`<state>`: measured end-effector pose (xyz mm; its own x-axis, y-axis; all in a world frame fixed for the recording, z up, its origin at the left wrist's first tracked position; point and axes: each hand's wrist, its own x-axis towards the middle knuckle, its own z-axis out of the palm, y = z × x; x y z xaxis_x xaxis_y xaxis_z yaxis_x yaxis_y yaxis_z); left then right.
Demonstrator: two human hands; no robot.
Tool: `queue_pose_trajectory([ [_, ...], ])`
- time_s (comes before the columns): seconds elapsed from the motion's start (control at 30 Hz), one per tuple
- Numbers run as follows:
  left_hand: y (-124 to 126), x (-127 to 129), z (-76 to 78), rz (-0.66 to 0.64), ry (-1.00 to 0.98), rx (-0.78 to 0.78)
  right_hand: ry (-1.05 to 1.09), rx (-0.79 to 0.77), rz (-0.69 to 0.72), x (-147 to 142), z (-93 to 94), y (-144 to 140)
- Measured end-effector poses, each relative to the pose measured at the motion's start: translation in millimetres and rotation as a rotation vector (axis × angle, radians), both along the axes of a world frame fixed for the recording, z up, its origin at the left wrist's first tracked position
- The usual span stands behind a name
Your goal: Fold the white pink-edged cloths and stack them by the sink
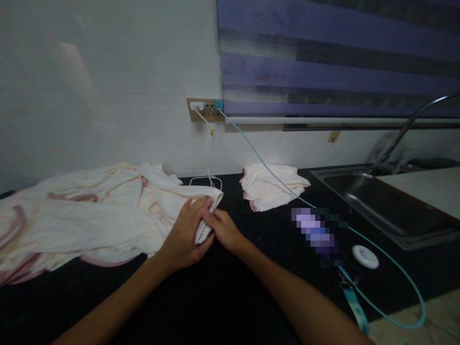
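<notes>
Both hands meet at the right end of a pale cloth [108, 215] spread on the dark counter [230, 287]. Left hand [185, 235] lies over the cloth's folded corner, fingers curled round it and gripping the fabric, thumb side toward the wall. Right hand [224, 230] comes in from the right and pinches the same corner, its fingertips touching the left hand's fingers; most of its grip is hidden behind the left hand. The cloth, cream with pink edging, runs away to the left of the hands in loose rumpled folds, reaching the frame's left edge. Beyond the hands, toward the wall and a little right, sits a folded stack [269, 184] of similar cloth, well apart from them. A white cable [209, 148] drops from the wall socket [204, 109] to the counter just behind the hands. A teal cable [262, 163] runs from the same socket across the stack and on past the right hand to a blurred object [316, 235], which lies right of that hand. Further right rest a small white disc [365, 256] and a steel sink [384, 201] with its tap [406, 129].
</notes>
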<state>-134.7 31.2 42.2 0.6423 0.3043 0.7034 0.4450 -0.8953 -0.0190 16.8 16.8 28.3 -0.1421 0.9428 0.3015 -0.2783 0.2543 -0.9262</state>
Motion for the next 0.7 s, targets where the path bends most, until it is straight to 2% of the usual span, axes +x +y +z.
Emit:
queue_pose_trajectory([
  [0.17,0.1,4.5,3.1,-0.012,-0.101,-0.024,0.184,-0.120,0.035,-1.8,1.5,3.4],
  [0.3,1.1,4.0,-2.3,0.001,-0.274,-0.064,0.384,-0.170,0.163,-2.4,8.7,1.2],
  [0.37,1.9,3.0,-5.5,0.000,-0.343,-0.067,0.431,-0.193,0.184,-3.4,13.3,-1.1],
  [0.57,5.3,-0.7,-11.1,-0.031,-0.388,0.053,0.428,-0.205,-0.026,1.6,11.8,4.7],
  [0.7,0.9,1.1,-8.6,0.084,-0.333,0.108,0.402,-0.261,-0.145,17.6,2.9,17.2],
])
